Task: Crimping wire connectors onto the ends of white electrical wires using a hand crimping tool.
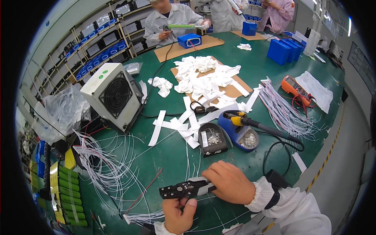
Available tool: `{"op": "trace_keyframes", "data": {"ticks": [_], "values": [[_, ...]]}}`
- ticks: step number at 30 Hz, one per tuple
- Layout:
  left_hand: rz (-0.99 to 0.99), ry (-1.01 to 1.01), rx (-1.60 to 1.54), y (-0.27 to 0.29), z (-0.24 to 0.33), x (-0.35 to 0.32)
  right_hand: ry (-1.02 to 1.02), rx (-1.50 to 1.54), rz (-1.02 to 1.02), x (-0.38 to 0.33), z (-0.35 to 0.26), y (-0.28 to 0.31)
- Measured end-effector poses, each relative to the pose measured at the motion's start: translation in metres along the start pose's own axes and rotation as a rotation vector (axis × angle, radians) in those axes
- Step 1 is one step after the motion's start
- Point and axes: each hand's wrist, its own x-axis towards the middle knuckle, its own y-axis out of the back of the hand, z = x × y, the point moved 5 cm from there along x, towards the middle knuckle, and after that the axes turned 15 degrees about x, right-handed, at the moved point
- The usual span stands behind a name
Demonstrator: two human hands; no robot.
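The right hand point(231, 183) is curled in a grip, back upward; the left hand point(177, 217) is held lower, thumb point(190, 208) raised.

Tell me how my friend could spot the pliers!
Find the big green table, then look along its near edge. There, the right hand grips the pliers, close to the left hand. Unlike the thin white wires nearby, they have a long black head with small pale spots and grey-and-black handles.

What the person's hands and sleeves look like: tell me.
The left hand and right hand are gloveless. The right sleeve is white, with a gathered cuff and a black band near the wrist; of the left, little beyond a white cuff shows.
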Motion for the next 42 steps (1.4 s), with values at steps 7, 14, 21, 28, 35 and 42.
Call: {"op": "trace_keyframes", "data": {"ticks": [7,14,21,28,35,42], "values": [[0.055,-0.156,0.19,-0.004,0.021,0.0,-0.018,0.106,-0.073,-0.003,0.0,-0.01],[0.226,-0.368,0.379,-0.006,0.019,-0.003,-0.036,0.098,-0.078,-0.006,-0.002,-0.012],[0.316,-0.373,0.611,0.0,0.02,-0.009,-0.115,0.004,0.027,-0.011,-0.002,-0.012],[0.125,0.213,0.093,0.007,-0.013,0.021,-0.526,0.332,0.175,0.001,0.017,0.012],[0.317,-0.184,0.498,0.005,0.029,0.022,-0.447,0.355,0.273,0.003,0.029,0.028],[-0.044,-0.702,0.679,-0.025,0.087,0.001,-0.516,0.498,0.38,0.008,0.033,0.074]]}}
